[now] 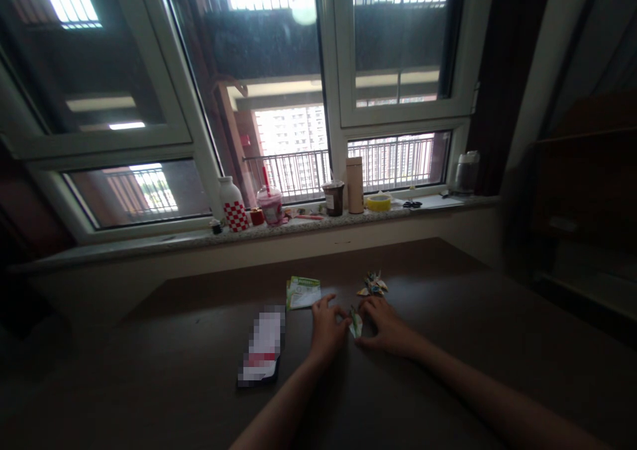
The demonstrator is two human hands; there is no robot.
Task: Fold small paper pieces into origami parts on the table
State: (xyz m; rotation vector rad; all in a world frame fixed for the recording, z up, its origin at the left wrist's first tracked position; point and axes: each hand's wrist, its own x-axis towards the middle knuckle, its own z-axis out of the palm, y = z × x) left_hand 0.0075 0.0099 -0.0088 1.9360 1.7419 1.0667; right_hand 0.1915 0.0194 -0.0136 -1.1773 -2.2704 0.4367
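Note:
A small piece of folded paper (pixel 355 326), pale with green print, is between my two hands, low over the brown table (pixel 398 397). My left hand (pixel 328 325) pinches its left edge with thumb and forefinger. From the right, my right hand (pixel 384 325) curves round the paper, fingertips at its upper end and thumb at its lower end. Just beyond my right hand lies a small pile of folded paper pieces (pixel 373 284) with coloured print. A stack of green-and-white paper sheets (pixel 304 293) lies past my left hand.
Left of my left arm lies a phone (pixel 263 345) with a blurred screen. Along the windowsill (pixel 303 224) stand a checkered bottle (pixel 233 204), a pink drink cup (pixel 270 206), a dark drink cup (pixel 333 199), a tan cylinder (pixel 355 186), yellow tape (pixel 379 202) and scissors (pixel 412 204).

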